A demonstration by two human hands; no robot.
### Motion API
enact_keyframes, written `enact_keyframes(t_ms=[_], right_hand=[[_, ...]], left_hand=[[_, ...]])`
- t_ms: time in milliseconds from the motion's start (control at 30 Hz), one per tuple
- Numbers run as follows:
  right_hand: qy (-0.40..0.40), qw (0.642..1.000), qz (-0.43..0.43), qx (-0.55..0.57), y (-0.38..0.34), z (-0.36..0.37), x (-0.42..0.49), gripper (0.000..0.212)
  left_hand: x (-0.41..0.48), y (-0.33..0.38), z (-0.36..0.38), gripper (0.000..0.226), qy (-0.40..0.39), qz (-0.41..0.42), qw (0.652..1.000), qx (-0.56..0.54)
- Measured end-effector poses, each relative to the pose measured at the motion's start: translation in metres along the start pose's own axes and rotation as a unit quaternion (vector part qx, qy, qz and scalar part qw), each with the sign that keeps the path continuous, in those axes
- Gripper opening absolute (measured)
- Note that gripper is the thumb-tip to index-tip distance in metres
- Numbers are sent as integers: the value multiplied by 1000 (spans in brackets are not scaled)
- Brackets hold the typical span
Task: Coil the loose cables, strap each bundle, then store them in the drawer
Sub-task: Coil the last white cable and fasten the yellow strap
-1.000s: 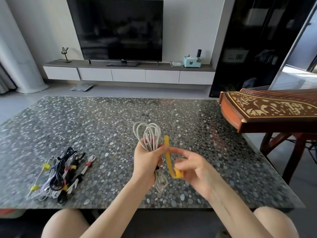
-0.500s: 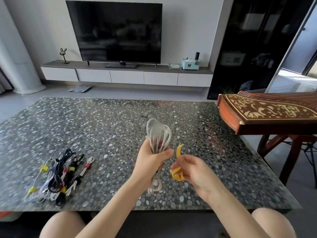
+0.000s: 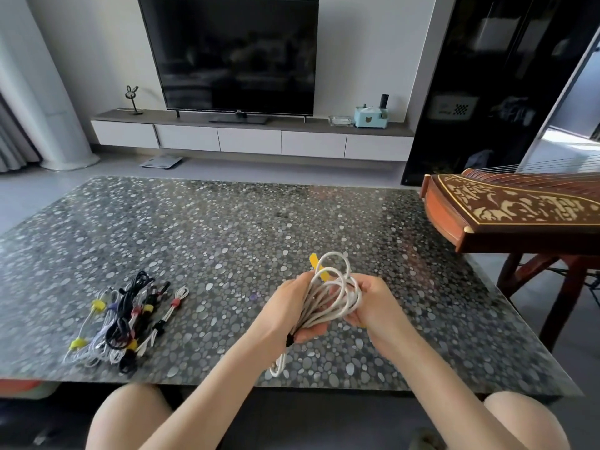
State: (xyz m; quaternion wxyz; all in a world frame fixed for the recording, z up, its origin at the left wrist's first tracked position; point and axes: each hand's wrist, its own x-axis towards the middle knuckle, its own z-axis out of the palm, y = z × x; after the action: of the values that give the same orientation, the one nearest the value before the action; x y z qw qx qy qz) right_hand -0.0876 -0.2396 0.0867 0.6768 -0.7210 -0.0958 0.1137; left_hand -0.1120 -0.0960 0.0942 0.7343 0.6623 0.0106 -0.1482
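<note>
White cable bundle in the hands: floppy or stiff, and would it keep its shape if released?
Probably floppy: the white cable bundle droops in a loose tail below the left hand. Likely springy too: its top loops splay apart, so it may uncoil unless the yellow strap is cinched. Seems light, being thin cord.

Tabletop (image 3: 227, 228): bare pebbled surface stretches ahead of and to either side of the left hand (image 3: 289, 306) and right hand (image 3: 373, 306), which grip the white cable coil (image 3: 328, 297) above the near edge. Near left, well apart from the hands, a pile of strapped cables (image 3: 120, 319) takes up the surface. Right flank: the zither (image 3: 506, 216) end stands higher than the tabletop just beside its right edge, with its wooden stand (image 3: 561, 293) below, closing that side.
</note>
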Motion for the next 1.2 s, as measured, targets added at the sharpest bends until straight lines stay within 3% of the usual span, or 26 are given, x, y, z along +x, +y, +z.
enact_keyframes(t_ms=[133,433,533,600,633,700,767,800,833,933,967,1033,1067,1133,1167,1200], right_hand=[[-15,1000,-3,27,-1,3,-1,16],[-52,998,9,32,0,-10,-14,26],[-17,1000,-9,14,11,-17,-32,28],[41,993,-67,-90,15,-17,-43,28],[74,976,-125,-164,18,-17,-48,26],[130,884,-284,-347,19,-19,-53,24],[117,795,-390,-449,18,-15,-55,28],[94,783,-413,-455,17,-13,-57,31],[71,797,-408,-439,15,-10,-58,33],[-9,940,-231,-250,-2,-8,-59,20],[-33,969,-171,-174,-8,-9,-58,19],[-25,970,-164,-177,-15,-13,-55,15],[16,940,-219,-261,-18,-15,-52,13],[120,810,-338,-464,-20,-14,-47,9],[156,752,-373,-520,-20,-11,-44,7],[175,720,-393,-544,-18,-8,-40,6]], left_hand=[[-5,1,-2,23,-7,8,999,-47],[-2,5,4,30,114,36,993,-18],[-1,9,0,28,129,25,991,-4],[1,11,-1,28,125,14,992,14],[1,10,0,29,124,10,992,25],[3,8,3,30,126,1,991,35],[4,7,7,29,127,-9,991,35],[5,6,9,28,127,-14,991,39],[6,5,11,27,129,-16,990,48],[8,0,19,34,139,8,985,99],[8,-1,20,38,147,20,982,119],[8,-2,21,36,158,45,972,168],[8,-3,21,33,159,53,967,191],[8,-4,23,27,155,50,963,215],[9,-5,26,26,153,45,961,224],[10,-7,28,28,152,38,959,238]])
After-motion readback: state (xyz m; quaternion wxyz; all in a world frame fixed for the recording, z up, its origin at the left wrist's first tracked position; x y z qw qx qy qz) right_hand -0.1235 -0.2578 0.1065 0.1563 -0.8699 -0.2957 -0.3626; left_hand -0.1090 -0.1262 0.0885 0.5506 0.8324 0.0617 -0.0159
